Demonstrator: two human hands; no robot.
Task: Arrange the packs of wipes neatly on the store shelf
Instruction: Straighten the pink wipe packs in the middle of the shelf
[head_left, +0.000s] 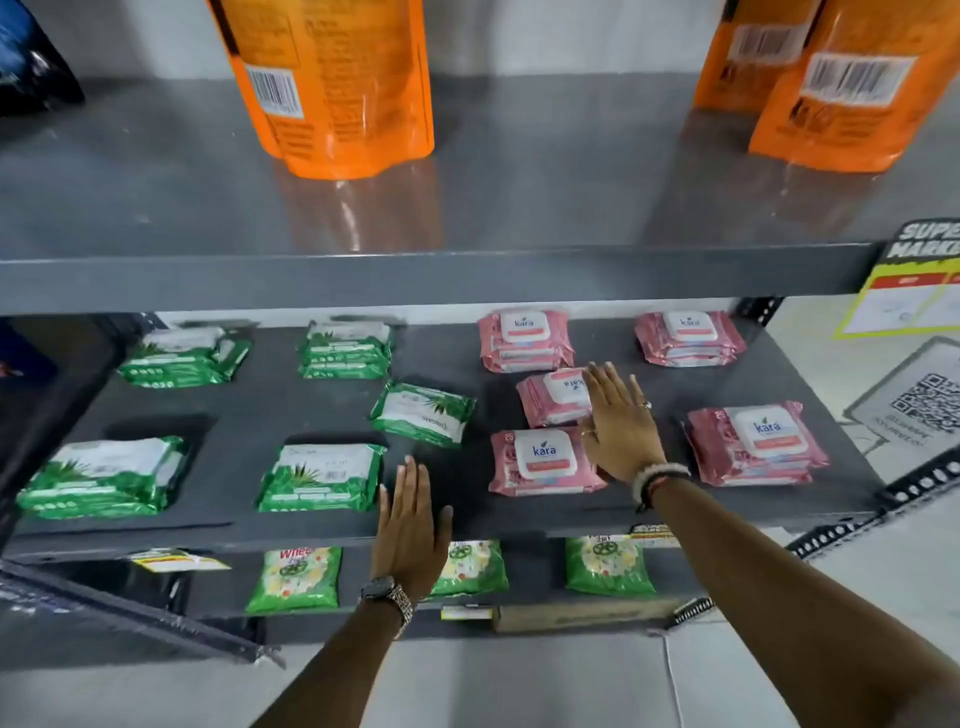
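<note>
Green wipe packs lie on the left half of the dark middle shelf (311, 525), pink Kara packs on the right half. One green pack (422, 413) lies askew near the centre. A pink pack (553, 397) sits turned round above a front pink stack (543, 462). My right hand (621, 423) is flat, fingers together, its edge against the right side of these two pink piles. My left hand (410, 525) hovers open over the shelf's front edge, holding nothing, right of a green stack (321, 477).
Orange pouches (337, 88) stand on the shelf above, more at the right (841, 88). Green detergent packets (296, 579) lie on the shelf below. Other pink stacks (756, 446) and green stacks (104, 477) lie around. A price tag (904, 280) hangs at right.
</note>
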